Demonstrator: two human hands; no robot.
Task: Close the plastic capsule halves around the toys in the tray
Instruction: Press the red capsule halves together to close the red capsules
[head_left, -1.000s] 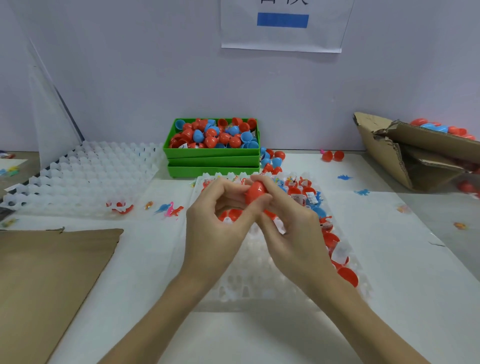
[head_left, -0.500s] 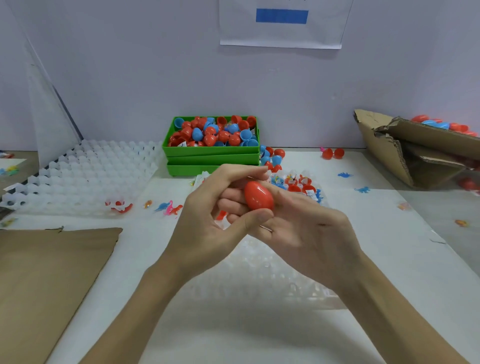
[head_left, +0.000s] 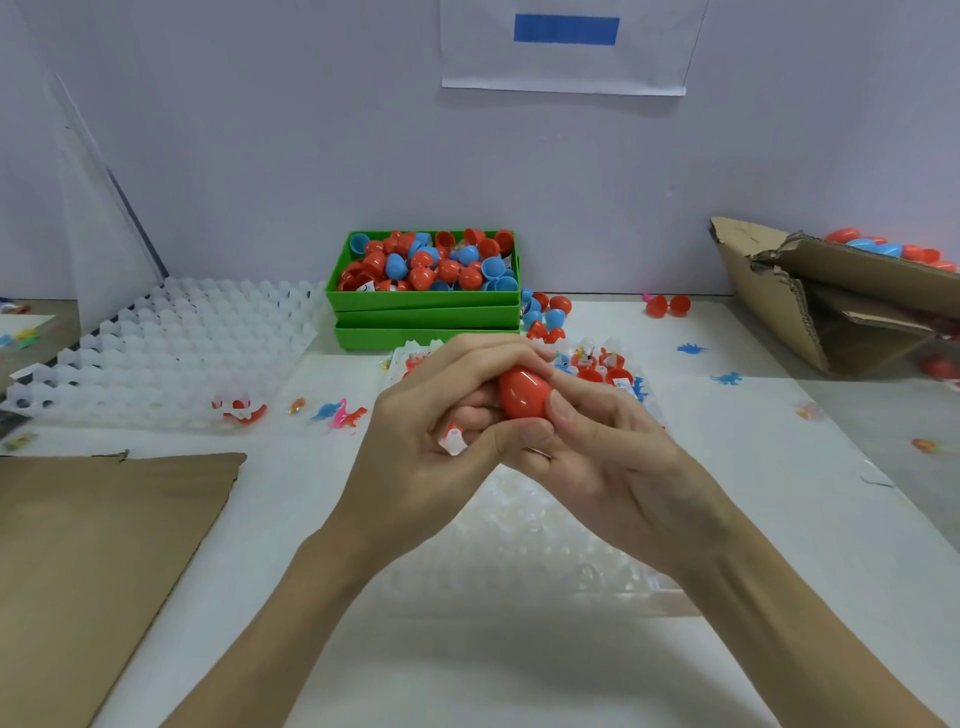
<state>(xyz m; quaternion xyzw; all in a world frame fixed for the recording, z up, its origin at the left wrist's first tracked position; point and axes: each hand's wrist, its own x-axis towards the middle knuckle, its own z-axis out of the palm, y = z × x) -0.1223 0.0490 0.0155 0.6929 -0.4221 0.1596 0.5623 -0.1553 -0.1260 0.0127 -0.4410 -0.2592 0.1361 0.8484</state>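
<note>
Both hands hold 1 red capsule (head_left: 524, 392) above the tray (head_left: 519, 545). Left hand (head_left: 441, 431) and right hand (head_left: 602, 457) have fingers clamped around it. Risk: uneven squeeze may leave the 2 halves misaligned or pop them apart, dropping the toy.

Pale wall (head_left: 260, 156) (paper sheet (head_left: 566, 62) taped) behind white table (head_left: 779, 467).

Toy-packing workbench: green bins (head_left: 426, 301) of capsule halves, stacked trays (head_left: 171, 353), cardboard box (head_left: 779, 296).
</note>
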